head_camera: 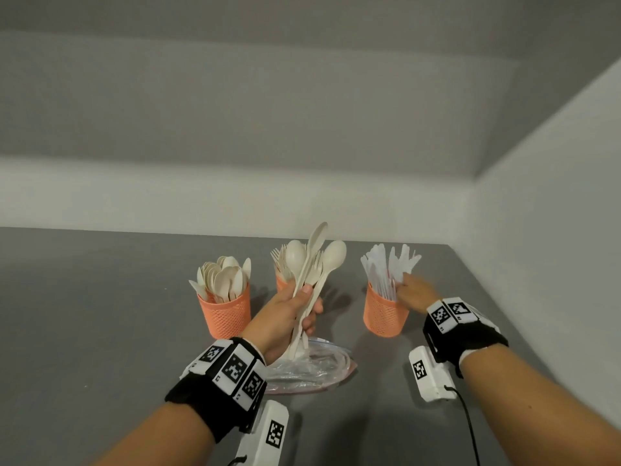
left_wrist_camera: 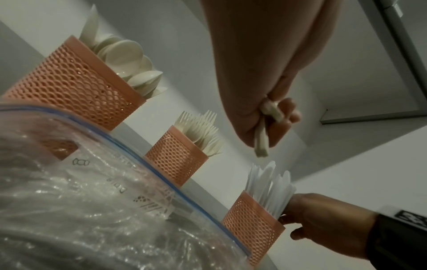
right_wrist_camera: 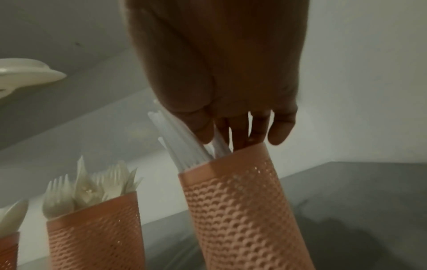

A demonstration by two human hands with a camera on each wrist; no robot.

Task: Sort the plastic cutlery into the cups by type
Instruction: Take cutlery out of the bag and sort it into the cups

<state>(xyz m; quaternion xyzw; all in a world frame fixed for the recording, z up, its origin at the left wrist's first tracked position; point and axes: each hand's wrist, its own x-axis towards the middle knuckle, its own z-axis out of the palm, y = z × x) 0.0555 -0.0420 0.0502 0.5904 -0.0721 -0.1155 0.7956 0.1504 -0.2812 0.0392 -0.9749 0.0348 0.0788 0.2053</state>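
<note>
Three orange mesh cups stand in a row on the grey table (head_camera: pixel 100 314). The left cup (head_camera: pixel 225 312) (left_wrist_camera: pixel 76 91) holds cream spoons. The middle cup (head_camera: pixel 280 282) (left_wrist_camera: pixel 175 157) (right_wrist_camera: pixel 97 233) holds forks and is partly hidden behind my left hand. The right cup (head_camera: pixel 383 312) (left_wrist_camera: pixel 251 226) (right_wrist_camera: pixel 240 210) holds white knives (head_camera: pixel 389 267). My left hand (head_camera: pixel 309 302) (left_wrist_camera: pixel 261 117) grips a bunch of cream spoons (head_camera: pixel 331 260) by their handles, raised in front of the middle cup. My right hand (head_camera: pixel 408 287) (right_wrist_camera: pixel 231 118) (left_wrist_camera: pixel 323 222) reaches the right cup's rim, its straight fingers against the knives.
A crumpled clear zip bag (head_camera: pixel 312 368) (left_wrist_camera: pixel 80 210) lies on the table just below my left hand. A white wall runs behind the cups and meets a side wall (head_camera: pixel 554 230) close to the right of the knife cup. A black cable (head_camera: pixel 470 428) trails by my right wrist.
</note>
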